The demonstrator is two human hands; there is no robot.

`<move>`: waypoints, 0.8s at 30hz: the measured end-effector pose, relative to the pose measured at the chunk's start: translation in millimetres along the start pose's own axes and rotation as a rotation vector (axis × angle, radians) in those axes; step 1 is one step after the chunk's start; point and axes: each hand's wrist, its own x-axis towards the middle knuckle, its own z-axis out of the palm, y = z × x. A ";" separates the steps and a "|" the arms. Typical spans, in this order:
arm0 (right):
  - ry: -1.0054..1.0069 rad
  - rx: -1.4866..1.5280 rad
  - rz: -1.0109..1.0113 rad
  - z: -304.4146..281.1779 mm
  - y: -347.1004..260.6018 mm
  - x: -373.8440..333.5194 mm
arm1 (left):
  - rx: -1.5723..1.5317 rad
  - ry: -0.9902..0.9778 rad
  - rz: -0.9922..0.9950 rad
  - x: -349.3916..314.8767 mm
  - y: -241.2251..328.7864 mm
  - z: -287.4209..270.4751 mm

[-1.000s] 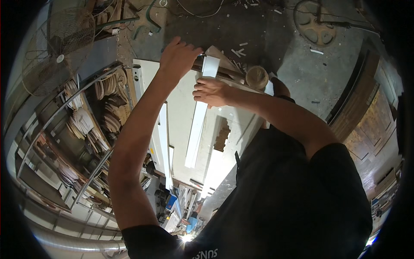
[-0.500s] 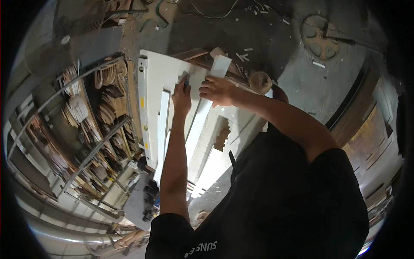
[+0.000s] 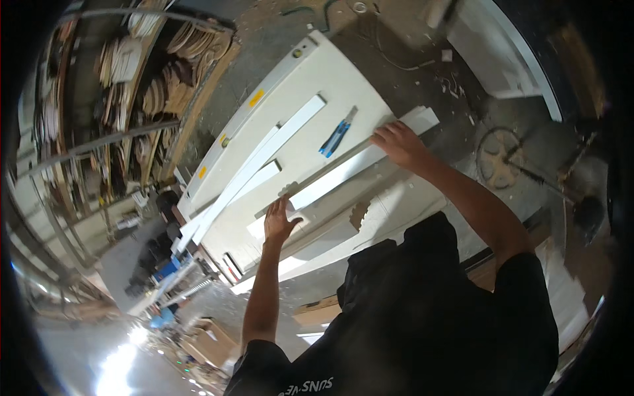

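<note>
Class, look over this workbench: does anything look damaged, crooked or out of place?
The white board near the left hand has a ragged bite out of its edge, showing brown core. Scraps litter the floor. The right hand presses a white strip.

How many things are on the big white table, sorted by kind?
Long white strips: 3 — one under both hands, one long diagonal one, one shorter one beside it
Blue tools: 1
Hands on the strip: 2 — left hand, right hand
Total: 6
</note>
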 end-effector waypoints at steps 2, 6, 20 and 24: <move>-0.015 -0.018 -0.061 -7.4 -2.5 12.2 | -0.050 0.046 -0.080 -7.8 -25.3 12.6; -0.085 -0.009 -0.075 -19.4 -2.1 21.4 | -0.020 0.172 0.053 1.0 -29.5 16.4; -0.322 -0.003 -0.047 -24.3 -64.2 26.0 | -0.143 0.143 0.043 -41.1 -104.3 17.2; -0.371 0.179 -0.047 -12.6 -119.3 32.2 | -0.149 0.039 0.002 -86.9 -140.9 16.2</move>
